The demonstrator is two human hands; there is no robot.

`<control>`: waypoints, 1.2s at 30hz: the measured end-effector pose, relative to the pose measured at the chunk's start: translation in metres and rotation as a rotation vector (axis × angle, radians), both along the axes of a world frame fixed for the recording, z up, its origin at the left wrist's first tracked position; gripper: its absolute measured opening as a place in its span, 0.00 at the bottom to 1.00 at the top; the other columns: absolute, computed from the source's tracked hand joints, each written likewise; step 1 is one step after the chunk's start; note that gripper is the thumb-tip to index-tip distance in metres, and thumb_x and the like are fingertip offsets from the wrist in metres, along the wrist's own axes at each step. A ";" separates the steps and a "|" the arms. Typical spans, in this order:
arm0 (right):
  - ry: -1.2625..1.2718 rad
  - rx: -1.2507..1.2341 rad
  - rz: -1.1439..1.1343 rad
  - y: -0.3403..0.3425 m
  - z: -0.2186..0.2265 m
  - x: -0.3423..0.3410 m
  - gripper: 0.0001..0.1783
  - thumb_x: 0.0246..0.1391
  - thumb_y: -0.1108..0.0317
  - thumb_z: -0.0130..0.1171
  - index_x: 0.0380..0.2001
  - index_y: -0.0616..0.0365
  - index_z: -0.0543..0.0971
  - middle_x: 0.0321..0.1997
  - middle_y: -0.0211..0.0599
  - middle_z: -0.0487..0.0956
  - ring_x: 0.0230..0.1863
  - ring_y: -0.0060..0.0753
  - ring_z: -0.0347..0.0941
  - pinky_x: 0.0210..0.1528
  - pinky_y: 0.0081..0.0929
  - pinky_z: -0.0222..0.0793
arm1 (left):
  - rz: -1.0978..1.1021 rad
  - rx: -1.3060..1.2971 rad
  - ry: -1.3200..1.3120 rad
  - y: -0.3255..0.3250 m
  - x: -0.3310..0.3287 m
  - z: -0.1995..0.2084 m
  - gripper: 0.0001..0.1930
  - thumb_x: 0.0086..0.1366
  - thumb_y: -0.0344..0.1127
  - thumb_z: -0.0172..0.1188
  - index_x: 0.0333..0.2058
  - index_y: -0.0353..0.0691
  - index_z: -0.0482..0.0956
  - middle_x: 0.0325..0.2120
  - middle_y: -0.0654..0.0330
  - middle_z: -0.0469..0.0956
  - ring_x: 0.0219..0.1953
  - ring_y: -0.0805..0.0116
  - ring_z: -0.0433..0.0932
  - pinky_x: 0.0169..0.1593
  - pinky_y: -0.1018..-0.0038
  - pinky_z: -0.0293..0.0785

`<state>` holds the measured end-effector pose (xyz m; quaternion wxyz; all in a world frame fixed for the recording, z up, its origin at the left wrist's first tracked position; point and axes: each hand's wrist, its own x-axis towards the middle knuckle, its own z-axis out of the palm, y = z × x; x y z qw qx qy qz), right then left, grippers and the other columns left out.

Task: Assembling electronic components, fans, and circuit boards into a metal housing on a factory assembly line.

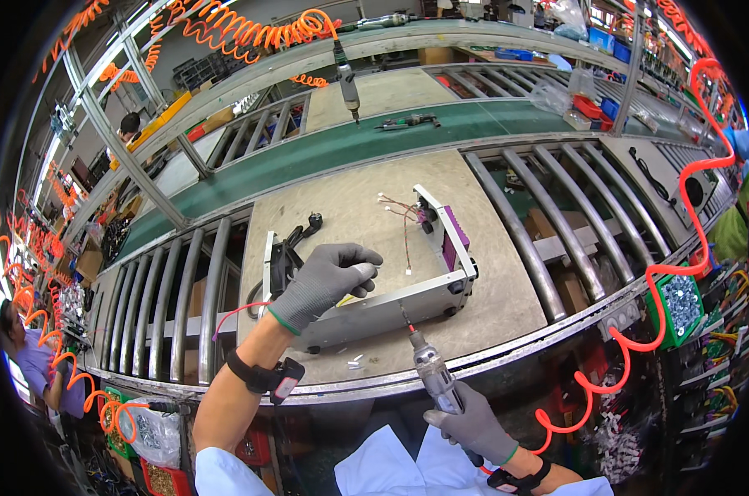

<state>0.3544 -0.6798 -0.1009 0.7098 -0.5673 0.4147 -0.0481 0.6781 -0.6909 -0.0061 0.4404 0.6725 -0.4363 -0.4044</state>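
Observation:
On a beige board (507,285) rests a grey metal chassis (349,324), open at the top, with a purple part (454,241) along its right side. Loose thin wires (408,212) with white connectors spread from its far right corner. My left hand (329,285), in a grey glove, hovers over the chassis with thumb and fingers pinched; whatever is at the fingertips is too small to name. My gloved right hand (473,423) grips a power screwdriver (434,374), its bit pointing up at the chassis's near wall. A black plug and cord (310,223) lie at the left end.
Metal rollers (548,231) flank the board on both sides. Beyond runs a green belt (258,169) with another screwdriver (407,121) on it. A second screwdriver (347,83) hangs overhead. An orange coiled hose (631,339) loops at right beside a green screw bin (679,306). A person (47,372) is at far left.

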 end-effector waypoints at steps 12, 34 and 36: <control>-0.062 0.121 -0.025 0.011 0.010 0.010 0.22 0.58 0.62 0.72 0.49 0.60 0.74 0.27 0.31 0.76 0.22 0.19 0.76 0.22 0.21 0.72 | -0.209 0.273 -0.149 -0.030 0.011 -0.012 0.09 0.66 0.35 0.69 0.37 0.34 0.87 0.27 0.64 0.82 0.29 0.78 0.79 0.34 0.77 0.77; -0.108 0.095 -0.013 0.015 0.035 0.009 0.14 0.63 0.62 0.65 0.43 0.57 0.73 0.22 0.28 0.74 0.18 0.19 0.70 0.20 0.22 0.66 | -0.528 0.317 -0.031 -0.063 0.031 -0.058 0.11 0.63 0.41 0.74 0.35 0.39 0.87 0.24 0.71 0.78 0.25 0.81 0.72 0.28 0.78 0.67; -0.118 0.104 -0.019 0.015 0.035 0.009 0.14 0.65 0.60 0.64 0.43 0.56 0.73 0.22 0.28 0.74 0.18 0.19 0.70 0.20 0.21 0.66 | -0.511 0.313 -0.060 -0.062 0.029 -0.059 0.11 0.63 0.41 0.73 0.35 0.38 0.87 0.24 0.71 0.79 0.25 0.81 0.72 0.27 0.78 0.67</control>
